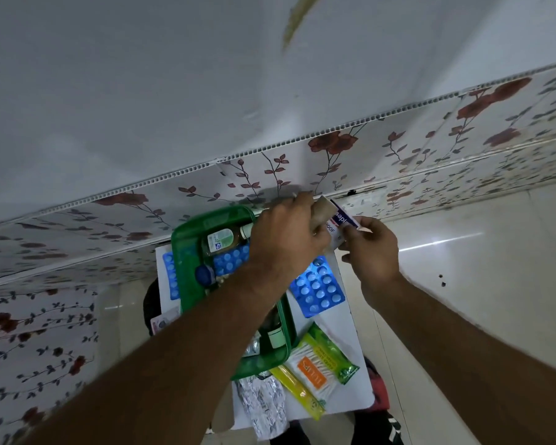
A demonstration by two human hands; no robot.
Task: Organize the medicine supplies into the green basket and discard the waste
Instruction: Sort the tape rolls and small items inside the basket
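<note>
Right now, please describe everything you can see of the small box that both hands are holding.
The small box looks like thin cardboard, white with a dark blue band and part of a printed word. It is tilted, held in the air beyond the far end of the green basket. The left hand covers its near side, and the right hand pinches its right end. One flap looks open, showing a brown inside.

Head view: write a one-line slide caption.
Both hands hold a small carton above the green basket.

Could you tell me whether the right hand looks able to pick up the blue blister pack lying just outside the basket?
Probably not yet: the right hand is holding the small box, though the blue blister pack lies uncovered just beneath it.
</note>
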